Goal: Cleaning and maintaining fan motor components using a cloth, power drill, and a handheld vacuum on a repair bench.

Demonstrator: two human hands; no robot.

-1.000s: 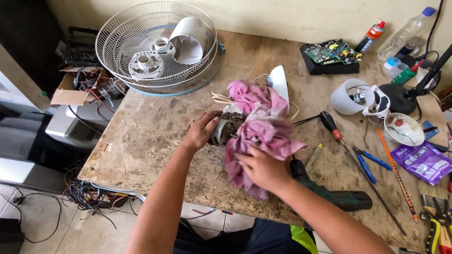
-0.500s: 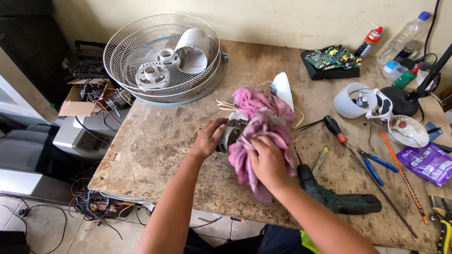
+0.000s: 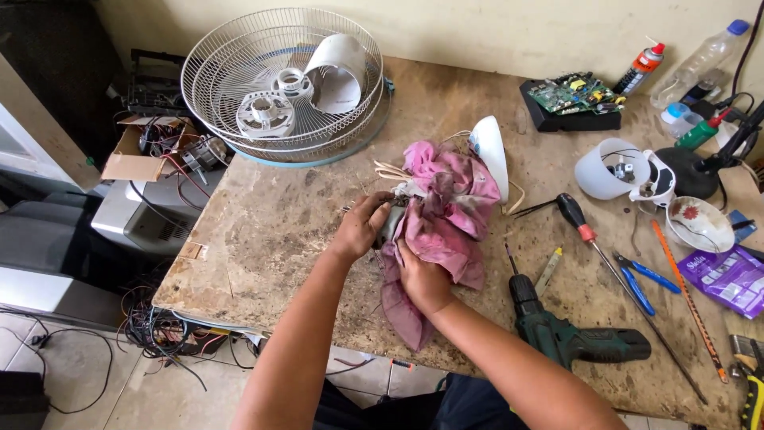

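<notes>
A stained pink rag (image 3: 446,207) lies draped over a small fan motor (image 3: 391,223) in the middle of the worn stone table (image 3: 270,231). My left hand (image 3: 362,227) grips the motor from the left side. My right hand (image 3: 422,275) is closed on the rag and presses it against the motor from below. Pale wires (image 3: 390,171) and a white oval fan cover (image 3: 489,151) stick out from behind the rag. Most of the motor is hidden by the cloth and my fingers.
Wire fan guards (image 3: 282,84) holding white plastic parts sit at the back left. A green cordless drill (image 3: 569,334), a red-handled screwdriver (image 3: 593,243), blue pliers (image 3: 641,279), a circuit board (image 3: 573,95), a spray can (image 3: 641,70) and bottles crowd the right. Cables lie on the floor, left.
My right hand slid down and left along the rag, from on top of it to its lower left side by the motor. The left hand kept its hold on the motor.
</notes>
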